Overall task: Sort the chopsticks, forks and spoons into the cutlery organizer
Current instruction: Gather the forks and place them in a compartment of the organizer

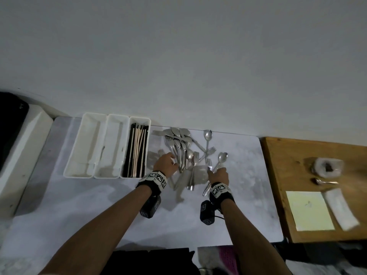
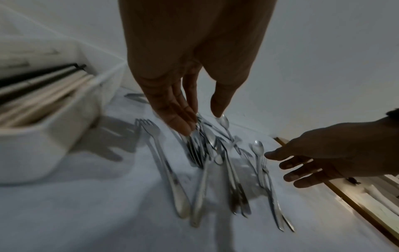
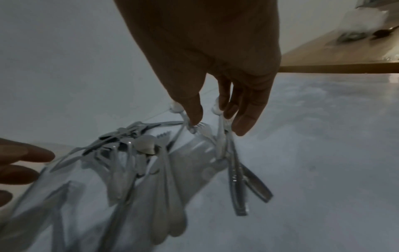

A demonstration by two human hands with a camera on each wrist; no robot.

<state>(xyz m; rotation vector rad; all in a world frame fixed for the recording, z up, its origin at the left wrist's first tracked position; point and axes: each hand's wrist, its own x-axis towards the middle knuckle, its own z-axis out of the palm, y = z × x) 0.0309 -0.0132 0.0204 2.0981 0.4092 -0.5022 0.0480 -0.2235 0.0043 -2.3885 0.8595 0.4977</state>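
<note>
A white three-compartment organizer [image 1: 87, 176] stands at the back left of the pale tabletop. Black and wooden chopsticks [image 1: 137, 151] fill its right compartment; the other two look empty. To its right lies a loose pile of metal forks and spoons [image 1: 179, 142]. My left hand [image 1: 174, 162] reaches into the pile, its straight fingers [image 2: 183, 126] touching the handles and the thumb held apart. My right hand [image 1: 215, 170] pinches a spoon [image 1: 222, 156] together with a fork, and their handles [image 3: 236, 184] hang below the fingers. A single spoon [image 1: 208, 134] lies further back.
A wooden table [image 1: 278, 195] adjoins on the right, carrying a yellow sheet [image 1: 309, 210], a wrapped roll [image 1: 327, 167] and a white strip [image 1: 341, 209]. A white box [image 1: 23, 151] sits at the far left. A plain wall rises directly behind the organizer and pile.
</note>
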